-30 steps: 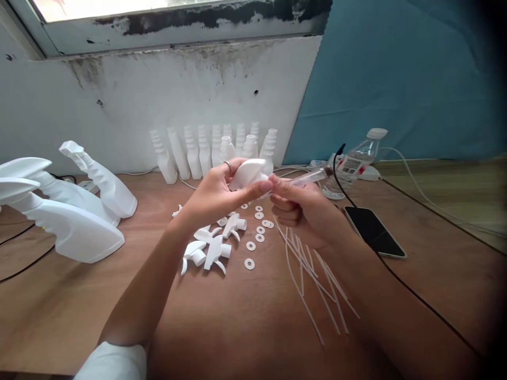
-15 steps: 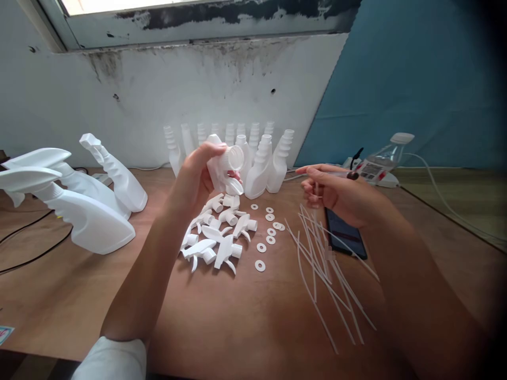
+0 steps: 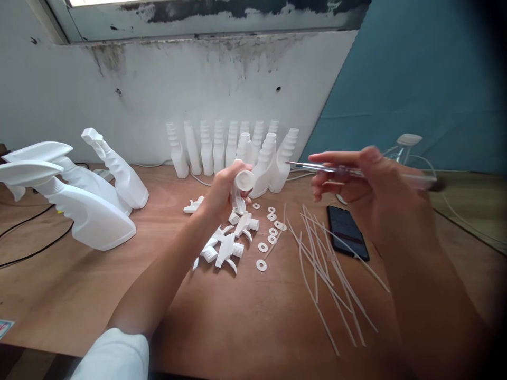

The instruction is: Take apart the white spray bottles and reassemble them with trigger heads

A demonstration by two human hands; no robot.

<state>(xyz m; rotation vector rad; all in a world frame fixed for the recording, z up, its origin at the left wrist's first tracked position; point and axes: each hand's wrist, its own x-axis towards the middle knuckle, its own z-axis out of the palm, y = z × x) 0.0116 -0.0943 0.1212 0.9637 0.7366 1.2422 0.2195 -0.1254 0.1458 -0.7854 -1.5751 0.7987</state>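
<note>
My left hand [image 3: 226, 192] is closed around a white trigger spray head [image 3: 244, 181], whose round cap opening faces me. In my right hand [image 3: 356, 182] is a screwdriver [image 3: 317, 167] with a thin metal shaft and a clear handle. Its tip points left, toward the spray head but apart from it. More white trigger heads [image 3: 227, 250] lie in a loose pile below my left hand and partly behind its wrist. Several flat white washers [image 3: 261, 265] lie right of the pile. Thin white tubes [image 3: 317, 253] are spread below my right hand.
Several white bottles without heads [image 3: 206, 148] stand along the wall. Bottles with spray heads [image 3: 97, 221] lean at the left. A black phone [image 3: 347, 232] lies beyond the tubes, partly behind my right arm. A clear bottle [image 3: 407, 145] and cables are at the back right.
My left hand has moved right and slightly down with the spray head. My right hand has turned, and the screwdriver's shaft now shows plainly. One thin tube now shows beside the washers.
</note>
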